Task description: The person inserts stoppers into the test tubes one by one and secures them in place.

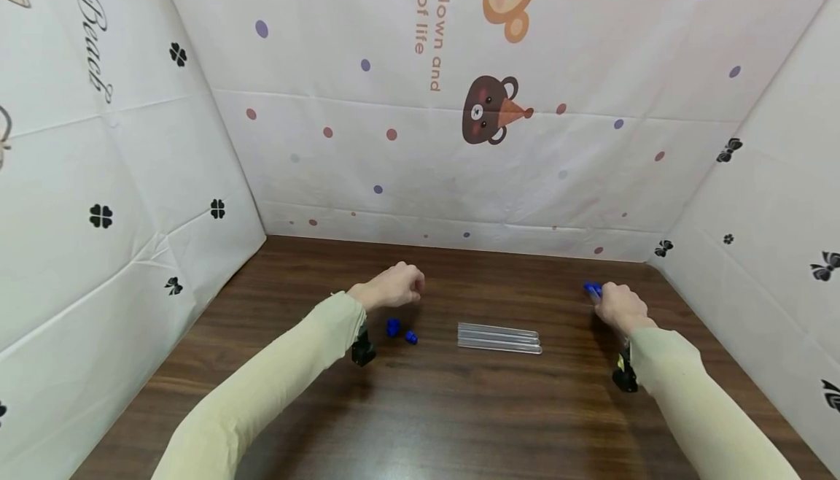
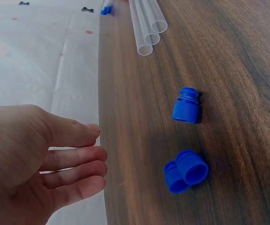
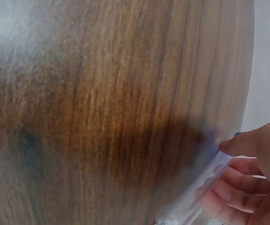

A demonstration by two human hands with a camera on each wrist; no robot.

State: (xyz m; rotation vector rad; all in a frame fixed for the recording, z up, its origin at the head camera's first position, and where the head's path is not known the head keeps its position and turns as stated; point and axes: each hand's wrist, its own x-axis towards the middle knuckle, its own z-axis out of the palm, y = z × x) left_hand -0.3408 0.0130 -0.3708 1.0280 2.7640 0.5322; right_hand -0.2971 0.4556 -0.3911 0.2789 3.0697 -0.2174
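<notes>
My left hand [image 1: 394, 287] hovers over the table behind several blue ribbed stoppers, its fingers loosely bent and holding nothing. In the left wrist view a single stopper [image 2: 186, 107] lies apart from a touching pair of stoppers [image 2: 192, 168]. Three clear test tubes [image 1: 499, 338] lie side by side mid-table, their open ends toward the left hand. At the far right, my right hand [image 1: 620, 307] holds a clear test tube with a blue stopper [image 1: 593, 288] low over the table. The right wrist view blurs this tube [image 3: 196, 192]; thumb and fingers lie along it.
The brown wood-grain table [image 1: 433, 422] meets a printed white cloth wall [image 1: 420, 173] at the back. More cloth walls stand at the left [image 1: 131, 173] and right [image 1: 774, 217]. A small black device [image 1: 363, 349] hangs under the left wrist.
</notes>
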